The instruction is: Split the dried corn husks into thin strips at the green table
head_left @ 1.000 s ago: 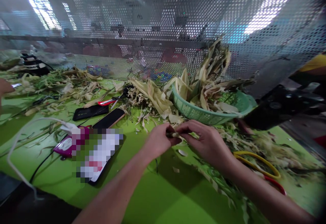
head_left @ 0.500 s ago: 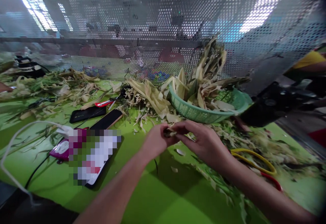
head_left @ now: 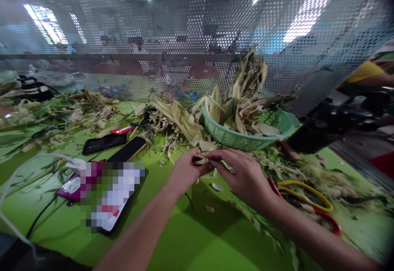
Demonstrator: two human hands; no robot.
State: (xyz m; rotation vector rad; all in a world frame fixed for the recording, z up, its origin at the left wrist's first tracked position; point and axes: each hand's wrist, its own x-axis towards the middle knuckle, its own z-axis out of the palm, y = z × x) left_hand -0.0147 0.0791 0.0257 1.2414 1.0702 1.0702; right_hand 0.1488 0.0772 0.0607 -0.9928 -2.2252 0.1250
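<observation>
My left hand (head_left: 184,171) is closed around a small, pale, curled piece of dried corn husk (head_left: 201,161), low over the green table. From the other side, the bent fingers of my right hand (head_left: 241,174) pinch the same piece at its right end. Fingers hide much of it, so its full shape does not show. Just below the hands, a few pale scraps (head_left: 217,187) lie on the tabletop. Behind them a green plastic basket (head_left: 243,138) holds long dried corn husks (head_left: 243,86).
Yellow and red handles (head_left: 308,195) lie right of my right forearm among shredded plant bits. On the left are phones (head_left: 126,152), a red cutter (head_left: 124,130), a purple power strip (head_left: 69,189) and cables. A perforated metal screen (head_left: 172,28) stands behind. A person's arm shows far right.
Both hands stay together on the husk piece, the fingers shifting slightly and showing more of its pale edge. The camera view has tilted and moved a little.
</observation>
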